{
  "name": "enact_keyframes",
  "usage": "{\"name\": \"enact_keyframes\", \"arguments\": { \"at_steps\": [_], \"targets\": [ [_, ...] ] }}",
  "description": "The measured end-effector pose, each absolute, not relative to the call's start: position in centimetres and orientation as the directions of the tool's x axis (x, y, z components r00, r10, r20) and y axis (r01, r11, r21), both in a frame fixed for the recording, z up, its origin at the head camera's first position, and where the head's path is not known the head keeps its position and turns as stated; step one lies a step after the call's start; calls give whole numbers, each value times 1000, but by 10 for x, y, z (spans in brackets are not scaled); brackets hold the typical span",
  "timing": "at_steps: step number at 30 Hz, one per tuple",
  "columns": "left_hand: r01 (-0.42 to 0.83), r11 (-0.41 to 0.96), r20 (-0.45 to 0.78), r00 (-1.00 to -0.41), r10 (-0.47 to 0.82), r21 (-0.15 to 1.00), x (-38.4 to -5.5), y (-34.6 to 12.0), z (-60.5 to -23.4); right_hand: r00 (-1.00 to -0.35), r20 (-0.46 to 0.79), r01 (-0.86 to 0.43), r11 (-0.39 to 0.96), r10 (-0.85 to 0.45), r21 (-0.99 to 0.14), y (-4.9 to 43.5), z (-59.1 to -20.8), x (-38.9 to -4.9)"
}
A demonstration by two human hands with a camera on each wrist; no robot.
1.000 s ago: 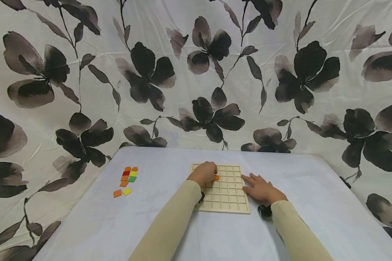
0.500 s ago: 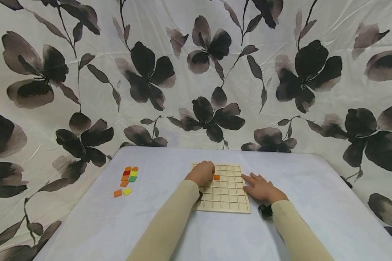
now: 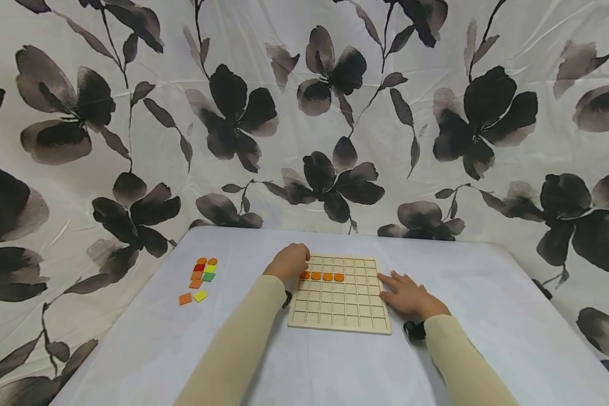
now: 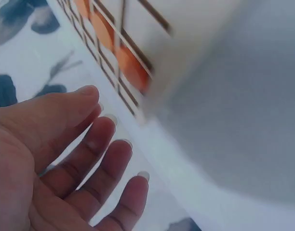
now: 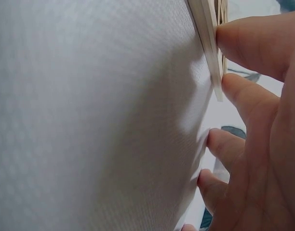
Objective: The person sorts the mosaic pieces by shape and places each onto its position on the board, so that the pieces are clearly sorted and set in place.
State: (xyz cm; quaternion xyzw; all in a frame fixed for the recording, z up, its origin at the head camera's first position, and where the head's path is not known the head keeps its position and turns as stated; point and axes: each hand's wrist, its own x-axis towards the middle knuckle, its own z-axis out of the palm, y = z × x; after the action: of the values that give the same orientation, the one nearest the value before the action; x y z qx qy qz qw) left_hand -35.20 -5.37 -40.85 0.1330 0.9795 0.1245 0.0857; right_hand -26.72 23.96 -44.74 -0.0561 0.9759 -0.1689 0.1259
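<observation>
on white cloth (image 3: 487, 282), left fingers (image 4: 113, 166) and right fingers (image 5: 248, 96) (relaxed, empty) flank a board (image 3: 340, 309).

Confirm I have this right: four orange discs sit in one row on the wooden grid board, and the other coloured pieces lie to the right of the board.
One thing is wrong: the other coloured pieces lie to the left of the wooden grid board, as the head view shows. The four orange discs do sit in one row on it.

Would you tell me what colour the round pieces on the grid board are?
The round pieces are orange; the head view shows them best.
</observation>
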Motion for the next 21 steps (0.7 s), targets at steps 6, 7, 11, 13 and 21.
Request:
{"name": "enact_keyframes", "arguments": {
  "at_steps": [6, 7, 11, 13, 21],
  "targets": [
    [179, 962, -132, -969, 208, 205, -357, -77, -408, -964, -222, -66, 937, -149, -342, 240, -449, -267],
    [167, 966, -132, -972, 195, 198, -358, -81, -408, -964, -224, -64, 938, -147, -341, 240, -450, -267],
    [116, 978, -120, -983, 138, 176, -359, -96, -408, -963, -228, -61, 939, -145, -339, 239, -449, -267],
    [101, 981, -112, -986, 121, 167, -360, -103, -409, -963, -225, -65, 939, -148, -338, 239, -449, -266],
    [61, 987, -95, -993, 76, 151, -361, -135, -409, -963, -225, -67, 941, -148, -331, 239, -449, -267]
  ]
}}
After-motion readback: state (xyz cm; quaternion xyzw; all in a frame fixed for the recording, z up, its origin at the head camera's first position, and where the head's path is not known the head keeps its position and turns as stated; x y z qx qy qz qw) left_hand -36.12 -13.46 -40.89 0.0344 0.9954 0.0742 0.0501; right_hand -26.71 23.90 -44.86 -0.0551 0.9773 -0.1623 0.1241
